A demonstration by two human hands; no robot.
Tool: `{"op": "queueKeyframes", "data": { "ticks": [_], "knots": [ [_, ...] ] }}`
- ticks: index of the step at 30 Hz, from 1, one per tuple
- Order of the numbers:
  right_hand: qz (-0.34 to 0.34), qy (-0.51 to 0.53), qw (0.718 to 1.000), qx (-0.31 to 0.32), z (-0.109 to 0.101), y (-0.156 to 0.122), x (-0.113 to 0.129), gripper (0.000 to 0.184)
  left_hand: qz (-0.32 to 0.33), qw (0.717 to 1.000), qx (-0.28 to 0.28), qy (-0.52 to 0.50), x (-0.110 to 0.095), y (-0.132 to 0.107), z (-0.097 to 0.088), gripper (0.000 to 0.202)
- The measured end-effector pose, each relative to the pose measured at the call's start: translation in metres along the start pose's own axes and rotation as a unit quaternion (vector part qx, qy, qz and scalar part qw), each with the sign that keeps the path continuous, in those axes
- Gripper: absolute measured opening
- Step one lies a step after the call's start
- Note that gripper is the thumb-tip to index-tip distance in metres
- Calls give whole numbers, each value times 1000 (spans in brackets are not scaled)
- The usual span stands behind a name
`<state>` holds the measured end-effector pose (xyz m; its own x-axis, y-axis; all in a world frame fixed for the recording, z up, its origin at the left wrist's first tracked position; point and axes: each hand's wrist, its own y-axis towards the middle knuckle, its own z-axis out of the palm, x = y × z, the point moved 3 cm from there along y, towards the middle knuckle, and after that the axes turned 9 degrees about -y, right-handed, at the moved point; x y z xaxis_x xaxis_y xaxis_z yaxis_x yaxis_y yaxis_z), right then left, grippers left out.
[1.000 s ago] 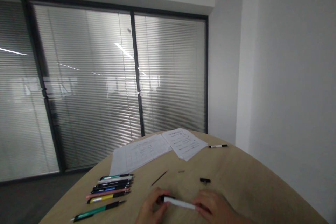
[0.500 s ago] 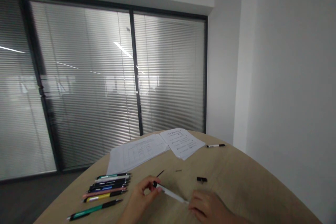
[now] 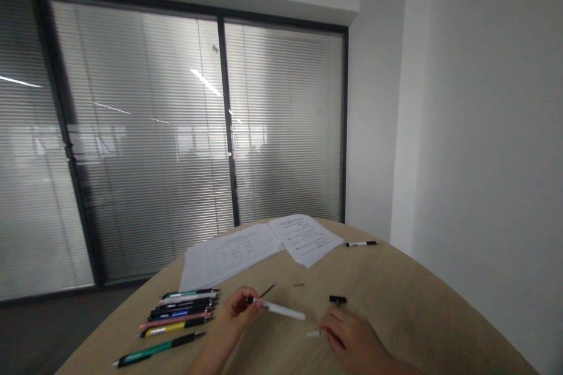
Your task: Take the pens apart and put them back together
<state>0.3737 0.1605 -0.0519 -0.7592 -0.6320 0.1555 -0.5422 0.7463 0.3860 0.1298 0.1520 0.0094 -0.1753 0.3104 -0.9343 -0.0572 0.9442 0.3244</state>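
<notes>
My left hand (image 3: 240, 310) is closed on the black end of a white pen barrel (image 3: 285, 310), which points right and slightly down over the table. Behind those fingers lies or juts a thin dark pen refill (image 3: 268, 290); I cannot tell whether the hand touches it. My right hand (image 3: 347, 334) pinches a short white pen piece (image 3: 313, 334), apart from the barrel's end. Just beyond the right hand is a small black clip-like pen part (image 3: 338, 299). A tiny spring-like piece (image 3: 299, 285) lies farther back, between the hands.
Several pens (image 3: 185, 310) in various colours lie in a row at the left, with a green pen (image 3: 159, 350) nearest me. Printed sheets (image 3: 233, 255) cover the far side of the round wooden table (image 3: 422, 304). A black-and-white pen (image 3: 360, 244) rests at the far right.
The white barrel has come away from the small white piece in my right hand. My left hand has risen slightly, tilting the barrel nearer to level.
</notes>
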Motion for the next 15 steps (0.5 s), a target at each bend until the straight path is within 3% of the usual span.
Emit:
{"op": "queueKeyframes", "data": {
  "ticks": [5, 8, 15],
  "knots": [
    [-93, 12, 996, -5, -4, 1, 7, 35, -40, 999, 0, -30, 2, -4, 5, 38],
    [-140, 9, 990, 9, -2, 1, 9, 30, -66, 997, -25, -40, 3, -7, 7, 41],
    [-112, -5, 994, -14, 8, 3, 4, 24, -131, 987, -69, -65, 19, -10, 7, 51]
  ]
}}
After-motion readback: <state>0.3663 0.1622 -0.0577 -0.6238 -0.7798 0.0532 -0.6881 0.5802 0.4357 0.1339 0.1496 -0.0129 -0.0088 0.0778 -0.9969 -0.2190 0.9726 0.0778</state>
